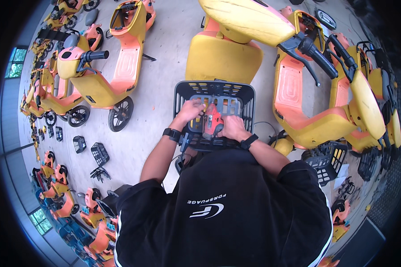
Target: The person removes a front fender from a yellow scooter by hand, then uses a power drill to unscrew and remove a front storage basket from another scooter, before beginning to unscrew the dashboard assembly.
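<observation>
A black plastic basket [178, 100] is fixed in front of a yellow scooter, and both my hands are inside it. My right hand [233, 127] is closed on a red and grey cordless drill [214, 119]. The drill's nose points away from me, toward the basket's far wall. Beside that nose is my left hand [192, 110], its fingers drawn together near the basket's far side. Whatever those fingers hold, if anything, is too small to make out. The yellow front panel [223, 58] of the scooter rises directly behind the basket.
Yellow and orange scooters stand close by on the left [93, 84] and right [298, 102]. A handlebar grip [318, 58] juts out at the upper right. Loose black baskets [100, 153] lie on the left floor, and another basket [325, 162] sits at the right.
</observation>
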`<move>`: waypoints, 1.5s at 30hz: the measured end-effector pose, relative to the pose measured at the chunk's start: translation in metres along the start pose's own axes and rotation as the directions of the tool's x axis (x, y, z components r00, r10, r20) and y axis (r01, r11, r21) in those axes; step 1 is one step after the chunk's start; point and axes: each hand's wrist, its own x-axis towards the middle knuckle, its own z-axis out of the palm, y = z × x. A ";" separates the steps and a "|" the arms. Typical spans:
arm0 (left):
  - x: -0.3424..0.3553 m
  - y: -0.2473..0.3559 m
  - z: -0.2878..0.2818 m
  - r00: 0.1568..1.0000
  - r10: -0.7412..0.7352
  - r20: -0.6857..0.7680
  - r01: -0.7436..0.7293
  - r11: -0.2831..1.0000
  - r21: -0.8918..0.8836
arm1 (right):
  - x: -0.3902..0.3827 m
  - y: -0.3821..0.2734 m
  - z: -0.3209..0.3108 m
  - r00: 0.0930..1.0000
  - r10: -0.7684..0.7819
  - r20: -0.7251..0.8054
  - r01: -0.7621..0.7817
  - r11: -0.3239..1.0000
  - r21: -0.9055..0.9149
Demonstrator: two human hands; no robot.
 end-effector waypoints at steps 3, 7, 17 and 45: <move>0.024 -0.005 0.000 0.995 0.040 -0.086 -0.047 0.996 -0.080 | -0.001 0.002 0.002 1.000 -0.020 -0.001 0.020 1.000 -0.012; 0.045 -0.012 0.007 0.999 0.007 -0.036 -0.011 0.994 -0.110 | 0.000 0.008 0.000 0.999 -0.051 0.004 0.051 0.998 -0.043; 0.078 -0.013 0.029 0.995 -0.064 0.079 0.070 0.995 -0.065 | -0.003 0.006 -0.012 0.996 -0.063 0.064 0.068 0.995 -0.072; -0.057 -0.031 -0.053 0.975 0.185 -0.126 -0.173 0.980 0.096 | -0.004 0.007 -0.019 0.992 -0.058 0.110 0.063 0.997 -0.038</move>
